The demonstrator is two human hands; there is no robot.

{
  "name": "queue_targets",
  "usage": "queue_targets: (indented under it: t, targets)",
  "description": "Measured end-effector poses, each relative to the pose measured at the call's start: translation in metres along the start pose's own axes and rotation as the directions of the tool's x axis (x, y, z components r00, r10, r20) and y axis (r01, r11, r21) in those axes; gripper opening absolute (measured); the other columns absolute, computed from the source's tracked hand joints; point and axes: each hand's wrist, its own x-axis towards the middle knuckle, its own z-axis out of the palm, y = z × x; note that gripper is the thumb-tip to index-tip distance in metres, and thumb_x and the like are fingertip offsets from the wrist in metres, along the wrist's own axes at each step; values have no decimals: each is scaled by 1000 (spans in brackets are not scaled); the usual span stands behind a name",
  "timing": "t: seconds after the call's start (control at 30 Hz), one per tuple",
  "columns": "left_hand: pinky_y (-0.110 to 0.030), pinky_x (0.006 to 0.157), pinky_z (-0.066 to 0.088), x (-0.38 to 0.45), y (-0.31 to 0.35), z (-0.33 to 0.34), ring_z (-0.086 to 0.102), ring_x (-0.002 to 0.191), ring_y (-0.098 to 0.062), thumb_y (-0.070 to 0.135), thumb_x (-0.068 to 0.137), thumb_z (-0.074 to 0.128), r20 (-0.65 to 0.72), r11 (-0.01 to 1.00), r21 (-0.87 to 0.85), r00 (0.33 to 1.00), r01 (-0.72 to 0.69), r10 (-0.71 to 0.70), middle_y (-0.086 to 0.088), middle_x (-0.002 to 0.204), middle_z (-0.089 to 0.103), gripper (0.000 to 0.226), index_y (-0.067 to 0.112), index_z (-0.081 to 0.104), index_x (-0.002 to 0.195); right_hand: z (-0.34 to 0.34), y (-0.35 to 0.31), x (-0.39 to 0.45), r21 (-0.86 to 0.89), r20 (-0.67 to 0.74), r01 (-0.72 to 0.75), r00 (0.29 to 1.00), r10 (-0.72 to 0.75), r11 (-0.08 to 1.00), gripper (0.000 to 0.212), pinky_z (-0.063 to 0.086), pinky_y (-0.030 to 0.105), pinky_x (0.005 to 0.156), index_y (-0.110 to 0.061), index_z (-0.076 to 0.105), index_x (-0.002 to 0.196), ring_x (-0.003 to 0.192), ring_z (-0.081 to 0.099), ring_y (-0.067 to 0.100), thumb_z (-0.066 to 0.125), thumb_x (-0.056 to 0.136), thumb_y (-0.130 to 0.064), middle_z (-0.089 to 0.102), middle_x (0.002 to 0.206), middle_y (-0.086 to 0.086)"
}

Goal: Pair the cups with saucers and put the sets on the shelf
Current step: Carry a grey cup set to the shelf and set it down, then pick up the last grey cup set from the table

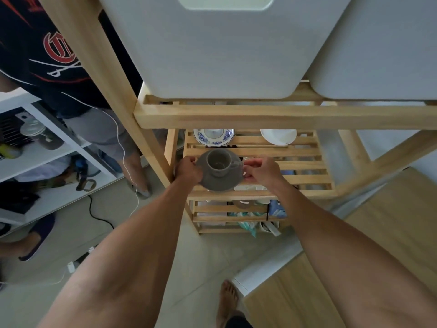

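A: Progress is looking good, I'd judge. Two sets are sitting at the back of the slatted wooden shelf, above the frame's centre: a blue-and-white patterned saucer with a cup and, to its right, a plain white saucer set.

B: And the third?

A: A matte grey ceramic cup is standing upright on a matching grey saucer, at the frame's centre, over the shelf's front left corner. The left hand is gripping the saucer's left rim, the right hand is pinching its right rim.

B: Is it resting on the slats?

A: I cannot tell. Releasing is remaining; whether more cups are waiting isn't visible.
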Motion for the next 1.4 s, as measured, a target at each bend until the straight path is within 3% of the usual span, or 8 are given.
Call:
queue_targets:
  t: [0.37, 0.53, 0.67, 0.83, 0.97, 1.17, 1.27, 1.4]
  targets:
    - [-43, 102, 53, -93, 1, -27, 63, 119, -33, 20, 97, 54, 73, 939, 269, 977, -215, 202, -12, 131, 63, 42, 8, 53, 137, -49, 25, -115, -23, -209, -18, 978, 13, 1000, 16, 65, 29, 64, 0, 75, 104, 67, 69, 18, 75, 91, -10, 74, 81, 11]
    - [-42, 93, 60, -153, -4, -18, 72, 103, -31, 20, 88, 64, 253, 946, 125, 932, -298, 260, -13, 116, 71, 31, 13, 68, 119, -78, 39, -210, -9, -329, -42, 944, 37, 999, 17, 64, 42, 79, -2, 74, 108, 76, 73, 25, 73, 92, -10, 76, 92, 17]
    - [-38, 83, 63, -217, 2, 14, 68, 79, -24, 16, 92, 66, 392, 938, 35, 868, -346, 305, -9, 92, 69, 9, 17, 71, 99, -123, 67, -298, 23, -418, -23, 908, 31, 999, 23, 60, 22, 56, 3, 69, 117, 66, 66, 18, 67, 95, -3, 68, 95, 18]
    - [-30, 54, 49, -306, 16, 83, 52, 53, -19, 4, 95, 57, 625, 866, 14, 680, -499, 382, -7, 72, 56, 13, 16, 63, 92, -193, 115, -409, 54, -609, -57, 789, 78, 997, 25, 60, 21, 53, 1, 71, 117, 61, 65, 14, 69, 92, -4, 68, 81, 8]
    - [-38, 75, 61, -375, 15, 147, 64, 68, -20, 7, 93, 62, 733, 819, -18, 549, -574, 401, -8, 89, 66, 12, 12, 67, 103, -241, 157, -496, 115, -751, -67, 647, 131, 991, 16, 61, 23, 58, -8, 74, 107, 63, 66, 15, 72, 91, -9, 74, 84, 7]
    - [-30, 67, 60, -449, 0, 229, 60, 61, -15, 4, 92, 61, 841, 727, 0, 393, -687, 372, -10, 97, 64, 23, 6, 67, 115, -288, 242, -570, 297, -872, -30, 399, 284, 954, 20, 59, 25, 52, -5, 73, 111, 58, 64, 16, 66, 92, -5, 73, 85, 11]
    - [-35, 74, 62, -470, -9, 264, 65, 69, -18, 7, 92, 64, 864, 725, 38, 387, -688, 322, -11, 101, 66, 23, 7, 67, 115, -292, 288, -582, 372, -855, -66, 365, 369, 926, 20, 61, 26, 53, -1, 72, 112, 59, 64, 18, 64, 93, -3, 72, 86, 14]
    - [-42, 84, 63, -493, -20, 303, 72, 81, -26, 11, 91, 66, 883, 713, 90, 386, -695, 265, -14, 109, 71, 34, 8, 65, 125, -289, 341, -578, 492, -770, -122, 402, 496, 862, 21, 64, 37, 71, 0, 72, 114, 66, 68, 20, 68, 94, -6, 74, 94, 15]
